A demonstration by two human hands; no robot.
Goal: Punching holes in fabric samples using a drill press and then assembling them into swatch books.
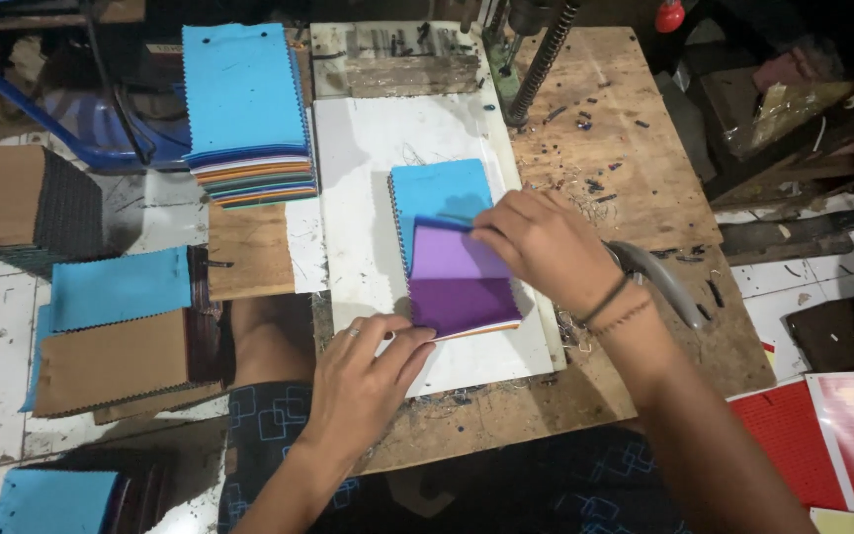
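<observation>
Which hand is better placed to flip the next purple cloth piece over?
Probably the right hand: its fingers already rest on the top edge of the purple swatch. The left hand presses at the stack's bottom corner, steadying it.

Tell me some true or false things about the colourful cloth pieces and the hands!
1. The right hand lifts a blue swatch off the small fabric swatch stack. True.
2. The swatch showing under it is green. False: it is purple.
3. The left hand holds scissors. False: it only touches the stack's lower edge.
4. The tall swatch pile has blue on top. True.
5. The stack lies on the white board. True.
</observation>
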